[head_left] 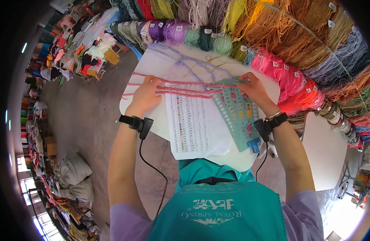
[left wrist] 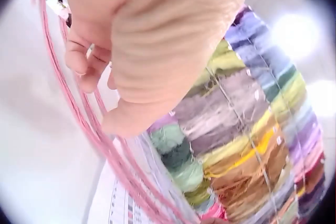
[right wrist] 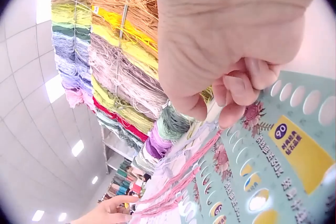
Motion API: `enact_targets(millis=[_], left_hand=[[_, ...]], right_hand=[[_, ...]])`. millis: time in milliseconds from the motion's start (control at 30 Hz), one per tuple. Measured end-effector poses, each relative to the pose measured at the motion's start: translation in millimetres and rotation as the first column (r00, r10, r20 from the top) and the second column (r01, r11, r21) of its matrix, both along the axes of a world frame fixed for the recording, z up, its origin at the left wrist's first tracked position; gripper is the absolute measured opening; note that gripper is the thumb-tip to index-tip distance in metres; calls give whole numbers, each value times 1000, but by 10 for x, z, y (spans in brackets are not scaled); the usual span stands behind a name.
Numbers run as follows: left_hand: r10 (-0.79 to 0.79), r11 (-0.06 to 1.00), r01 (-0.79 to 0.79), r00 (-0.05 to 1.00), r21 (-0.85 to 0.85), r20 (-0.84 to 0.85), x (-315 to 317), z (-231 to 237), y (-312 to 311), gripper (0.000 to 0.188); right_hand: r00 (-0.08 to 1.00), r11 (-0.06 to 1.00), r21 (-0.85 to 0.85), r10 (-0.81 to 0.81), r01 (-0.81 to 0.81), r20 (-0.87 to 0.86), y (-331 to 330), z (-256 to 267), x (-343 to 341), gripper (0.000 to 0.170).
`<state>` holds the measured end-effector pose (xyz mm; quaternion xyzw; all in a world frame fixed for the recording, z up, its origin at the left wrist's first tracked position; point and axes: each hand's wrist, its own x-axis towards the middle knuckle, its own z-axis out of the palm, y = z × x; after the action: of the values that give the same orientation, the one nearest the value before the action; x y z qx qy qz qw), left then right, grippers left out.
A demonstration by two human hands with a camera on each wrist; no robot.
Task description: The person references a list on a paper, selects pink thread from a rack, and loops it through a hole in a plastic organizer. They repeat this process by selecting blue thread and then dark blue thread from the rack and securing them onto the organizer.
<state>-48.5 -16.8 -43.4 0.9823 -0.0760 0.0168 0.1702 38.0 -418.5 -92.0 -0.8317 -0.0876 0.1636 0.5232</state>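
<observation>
Several strands of pink yarn (head_left: 189,90) stretch across the table between my two hands. On the left, my left hand (head_left: 146,94) holds the strands with bent fingers, and their ends run out past it over the table's left edge. My right hand (head_left: 254,90) pinches the other end between thumb and curled fingers, close over the top of a mint-green card (right wrist: 262,155). That card has flower prints, yellow labels and rows of punched holes. Under the strands lies a white sheet (head_left: 189,124) printed with a colour chart, partly beneath the card.
Lavender yarn (head_left: 181,60) lies loose at the back of the white table (head_left: 153,60). A blue clip (head_left: 253,145) sits at the card's near end. Hanks of coloured yarn (head_left: 297,32) hang behind and to the right. Another white table (head_left: 323,156) stands at the right.
</observation>
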Motion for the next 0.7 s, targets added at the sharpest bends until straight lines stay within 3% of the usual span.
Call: enact_targets(millis=[67,167,267,400,500,600,700], left_hand=[[20,996,-14,997,88,-72,83,-7,17,16],[-7,991,7,1000,133,1,228,-182,130,4],[75,997,-75,989,-5,124,497,41,-13,3],[229,925,-101,916,-365,328,514,186,-271,16],[-129,986,152,959,-75,254,139,-66,-204,26],[-183,961,214,967,-174,180,-242,-200,-350,30],[-196,963,227,959,-142,206,-376,-301,-432,37]], right_hand=[[1000,1000,-4,-4,4,5,-3,-14,-2,34],[1000,999,-36,-13,13,27,8,-39,-4,33],[998,998,-56,-26,29,62,10,-62,-11,32],[996,994,-101,-31,40,84,6,-22,-36,30],[987,979,-200,2,30,158,33,94,-150,27],[891,958,-285,143,-16,431,139,253,-375,33],[556,872,-458,471,-173,685,253,389,-494,47]])
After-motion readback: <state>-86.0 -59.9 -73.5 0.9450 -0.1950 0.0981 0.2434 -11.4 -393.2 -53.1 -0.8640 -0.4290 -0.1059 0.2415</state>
